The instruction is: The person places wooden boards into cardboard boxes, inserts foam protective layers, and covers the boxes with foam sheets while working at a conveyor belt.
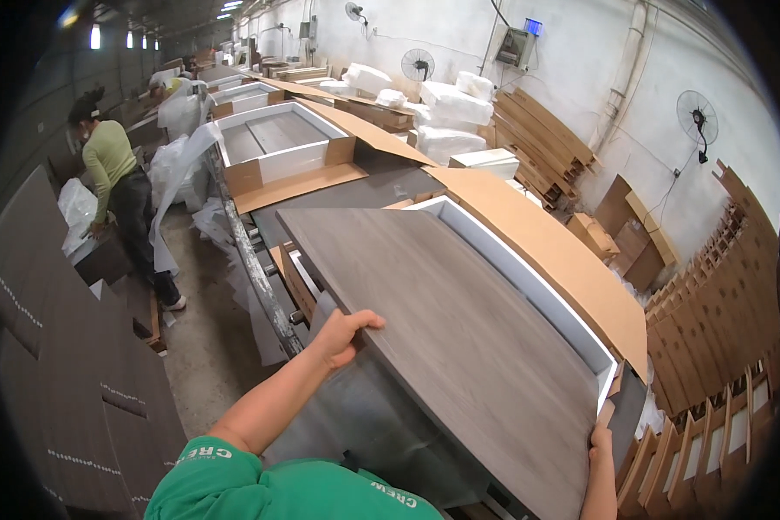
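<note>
A large grey-brown wood-grain panel (442, 312) lies tilted over an open carton, its near edge raised toward me. My left hand (345, 336) is closed on the panel's left edge, thumb on top and fingers beneath. At the right end, my right hand (601, 442) grips the panel's near right corner, its fingers partly hidden. White foam strips (516, 260) line the carton's far and right sides. The carton's long brown flap (546, 230) is folded outward on the far side. The carton's inside is mostly covered by the panel.
Along the conveyor line (250, 269), another foam-lined carton (277, 134) stands open farther off. A person in a yellow-green top (108, 160) bends over wrapped goods at left. Dark panels (69, 381) are stacked at near left. Cardboard stacks (711, 321) and wall fans (696, 117) are at right.
</note>
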Demonstrator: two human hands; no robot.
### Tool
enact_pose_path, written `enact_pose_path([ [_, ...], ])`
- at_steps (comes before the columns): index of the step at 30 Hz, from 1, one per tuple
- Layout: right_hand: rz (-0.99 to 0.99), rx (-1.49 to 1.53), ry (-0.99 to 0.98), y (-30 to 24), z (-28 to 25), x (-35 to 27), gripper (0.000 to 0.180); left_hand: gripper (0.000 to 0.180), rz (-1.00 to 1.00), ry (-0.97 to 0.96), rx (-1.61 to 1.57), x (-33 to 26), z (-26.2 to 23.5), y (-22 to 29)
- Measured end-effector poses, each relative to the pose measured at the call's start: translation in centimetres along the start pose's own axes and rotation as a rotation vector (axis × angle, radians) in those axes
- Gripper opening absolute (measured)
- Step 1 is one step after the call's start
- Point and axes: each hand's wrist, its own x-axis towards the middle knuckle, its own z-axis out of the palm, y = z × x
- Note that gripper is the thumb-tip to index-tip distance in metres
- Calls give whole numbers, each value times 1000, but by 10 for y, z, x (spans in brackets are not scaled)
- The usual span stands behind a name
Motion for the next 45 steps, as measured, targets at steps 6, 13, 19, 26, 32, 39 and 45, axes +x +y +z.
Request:
enact_pose_path([
  [6, -8, 170, -115, 56, 8, 79, 58, 29, -109, 299, -157, 59, 3, -39],
  [13, 72, 37, -152, 18, 40, 59, 62, 42, -123, 366, -231, 70, -4, -61],
  [19, 184, 140, -186, 22, 56, 70, 61, 62, -253, 395, -176, 69, -32, -81],
  [26, -357, -726, -172, 24, 87, 9, 59, 40, -92, 221, 108, -3, 7, -48],
  [32, -1171, -906, -268, 53, 137, -86, 51, 30, -25, -33, 217, -64, 18, -35],
  [39, -1376, -789, -185, 83, 170, -107, 52, 26, 119, 304, 214, -144, -26, -57],
  [45, -1481, -764, -96, 88, 175, -102, 53, 45, 39, 674, 467, -210, -143, -131],
])
